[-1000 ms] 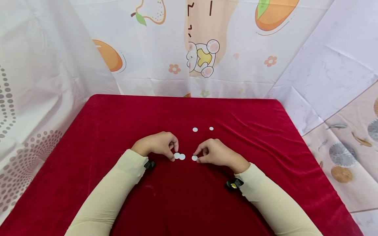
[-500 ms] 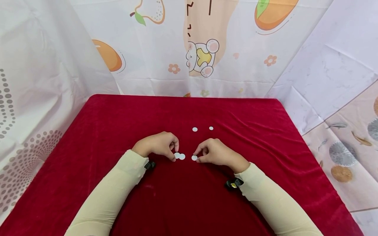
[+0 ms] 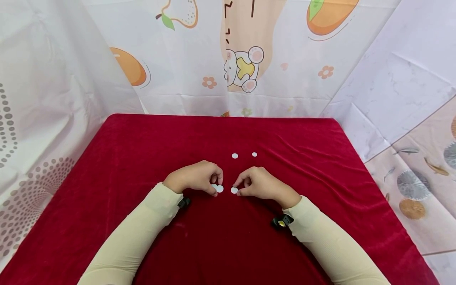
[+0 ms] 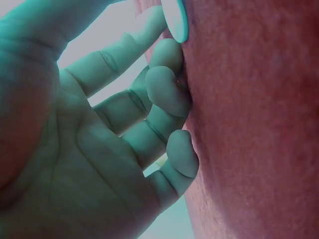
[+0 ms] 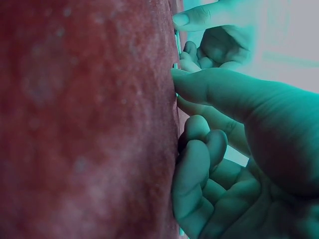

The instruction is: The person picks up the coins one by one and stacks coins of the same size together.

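Two small white discs overlap on the red cloth; the left disc [image 3: 214, 186] is partly hidden by my left hand [image 3: 199, 176]. My left thumb and index finger pinch the right disc [image 3: 220, 189] of this pair by its edges. In the left wrist view an index fingertip [image 4: 155, 21] touches the rim of a disc [image 4: 175, 20], and the other fingers are curled above the cloth. My right hand [image 3: 263, 185] pinches another white disc [image 3: 234, 190], lying flat just to the right. In the right wrist view the right thumb [image 5: 194, 85] rests at the cloth.
Farther back on the red cloth [image 3: 178, 138] lie two more white discs, one at the left [image 3: 234, 156] and one at the right [image 3: 254, 154]. Creases run across the cloth at the right. A printed white curtain [image 3: 171, 63] hangs behind the table.
My left hand has shifted slightly right, from the left disc of the overlapping pair to the right one. My right hand stays at its disc.
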Demonstrator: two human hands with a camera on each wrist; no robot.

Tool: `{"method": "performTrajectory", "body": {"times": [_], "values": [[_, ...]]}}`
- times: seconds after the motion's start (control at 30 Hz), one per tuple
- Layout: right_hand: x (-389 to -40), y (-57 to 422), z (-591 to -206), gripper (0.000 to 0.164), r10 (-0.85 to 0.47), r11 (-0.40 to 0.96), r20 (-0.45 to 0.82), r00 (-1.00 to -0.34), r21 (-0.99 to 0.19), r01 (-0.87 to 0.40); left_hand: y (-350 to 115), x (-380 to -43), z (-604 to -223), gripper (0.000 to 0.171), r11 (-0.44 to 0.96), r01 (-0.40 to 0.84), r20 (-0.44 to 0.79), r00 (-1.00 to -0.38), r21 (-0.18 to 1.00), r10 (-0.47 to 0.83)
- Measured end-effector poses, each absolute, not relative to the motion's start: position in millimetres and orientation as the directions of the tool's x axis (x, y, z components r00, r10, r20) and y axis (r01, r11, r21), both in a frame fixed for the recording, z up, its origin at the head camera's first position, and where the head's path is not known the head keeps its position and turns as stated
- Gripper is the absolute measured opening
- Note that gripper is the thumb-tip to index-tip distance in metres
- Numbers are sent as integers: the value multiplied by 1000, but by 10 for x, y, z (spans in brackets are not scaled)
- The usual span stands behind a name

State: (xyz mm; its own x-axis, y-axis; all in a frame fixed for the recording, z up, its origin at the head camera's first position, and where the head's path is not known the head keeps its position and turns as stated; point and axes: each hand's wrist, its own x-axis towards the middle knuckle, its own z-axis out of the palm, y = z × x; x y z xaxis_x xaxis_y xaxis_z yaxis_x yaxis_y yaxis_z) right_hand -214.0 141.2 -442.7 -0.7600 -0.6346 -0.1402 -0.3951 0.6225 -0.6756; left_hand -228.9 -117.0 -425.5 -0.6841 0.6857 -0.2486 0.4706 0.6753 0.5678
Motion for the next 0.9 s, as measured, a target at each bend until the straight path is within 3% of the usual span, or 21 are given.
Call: {"method": "performTrajectory", "body": {"times": [0.37, 0.63, 0.9], "values": [[-2131, 1406, -4391, 18, -630, 630, -150, -762, -672, -389, -1147, -2278, -4275, 13, 673, 503, -241, -674, 543, 698], [-2137, 1408, -4392, 17, -634, 626, -143, -760, -671, -396, -1238, -2305, -4238, 15, 694, 449, -246, -711, 563, 659], [-2128, 1412, -4382, 17, -627, 633, -155, -764, -673, -383, -1236, -2310, -4236, 14, 681, 445, -263, -689, 582, 675]]}}
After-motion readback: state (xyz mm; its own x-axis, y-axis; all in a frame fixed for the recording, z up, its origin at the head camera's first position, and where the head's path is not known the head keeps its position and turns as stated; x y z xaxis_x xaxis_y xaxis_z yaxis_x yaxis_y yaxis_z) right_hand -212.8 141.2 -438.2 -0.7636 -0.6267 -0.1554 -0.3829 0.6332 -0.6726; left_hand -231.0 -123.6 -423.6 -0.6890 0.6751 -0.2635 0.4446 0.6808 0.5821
